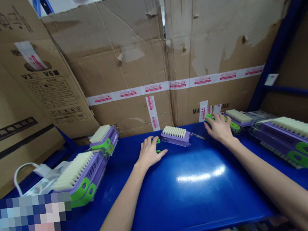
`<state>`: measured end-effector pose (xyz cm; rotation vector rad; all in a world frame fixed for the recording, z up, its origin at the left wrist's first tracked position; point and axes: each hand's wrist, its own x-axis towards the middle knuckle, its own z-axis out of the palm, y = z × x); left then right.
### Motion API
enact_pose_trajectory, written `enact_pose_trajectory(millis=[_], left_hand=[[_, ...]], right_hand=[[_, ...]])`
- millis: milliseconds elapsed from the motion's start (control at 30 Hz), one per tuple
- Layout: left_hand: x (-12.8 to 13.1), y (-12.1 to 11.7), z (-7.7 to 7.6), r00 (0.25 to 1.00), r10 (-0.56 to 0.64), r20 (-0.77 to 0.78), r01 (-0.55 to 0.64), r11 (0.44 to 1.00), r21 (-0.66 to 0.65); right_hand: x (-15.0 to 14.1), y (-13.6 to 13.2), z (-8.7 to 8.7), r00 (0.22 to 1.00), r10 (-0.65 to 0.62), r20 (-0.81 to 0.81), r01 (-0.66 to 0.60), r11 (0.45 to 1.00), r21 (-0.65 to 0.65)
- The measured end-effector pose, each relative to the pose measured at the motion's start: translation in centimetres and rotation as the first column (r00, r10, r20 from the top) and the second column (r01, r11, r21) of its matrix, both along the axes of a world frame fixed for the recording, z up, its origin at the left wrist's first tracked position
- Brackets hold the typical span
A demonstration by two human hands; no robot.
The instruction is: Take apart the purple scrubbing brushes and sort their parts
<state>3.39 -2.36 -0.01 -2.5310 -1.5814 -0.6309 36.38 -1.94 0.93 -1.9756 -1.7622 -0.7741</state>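
A single purple brush with pale bristles (175, 135) lies at the back middle of the blue table (196, 196). My left hand (149, 152) rests flat beside it on the left, fingers spread over a small green part (157, 141). My right hand (218, 126) reaches to the back right, its fingers curled over the green end piece of a brush (209, 117) at the near end of the right-hand row. What the right fingers grip is partly hidden.
A row of purple and green brushes (82, 168) lies along the left, another row (295, 134) along the right. Worn cardboard boxes (126, 66) wall the back and left. A white cable (24, 171) sits at far left. A blue rack post (281, 41) rises at right.
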Motion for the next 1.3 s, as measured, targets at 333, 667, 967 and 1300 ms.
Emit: enact_pose_trajectory(millis=[333, 667, 967, 1300], left_hand=[[-0.4, 0.0, 0.6, 0.995, 0.006, 0.102, -0.001, 0.999, -0.044], [1.6, -1.0, 1.0, 0.909, -0.225, 0.35, 0.16, 0.966, 0.205], [3.3, -2.3, 0.2, 0.893, -0.297, 0.337, 0.2, 0.935, 0.294], [2.4, -1.6, -0.1, 0.95, -0.184, 0.253, 0.111, 0.954, 0.278]], right_hand=[[-5.4, -1.6, 2.3, 0.969, 0.24, -0.049, -0.236, 0.969, 0.075], [-13.5, -4.2, 2.5, 0.607, 0.596, -0.525, -0.677, 0.734, 0.051], [-15.6, -5.0, 1.3, 0.428, 0.513, -0.744, -0.708, 0.702, 0.077], [-8.4, -3.1, 2.7, 0.639, 0.419, -0.645, -0.399, 0.898, 0.189]])
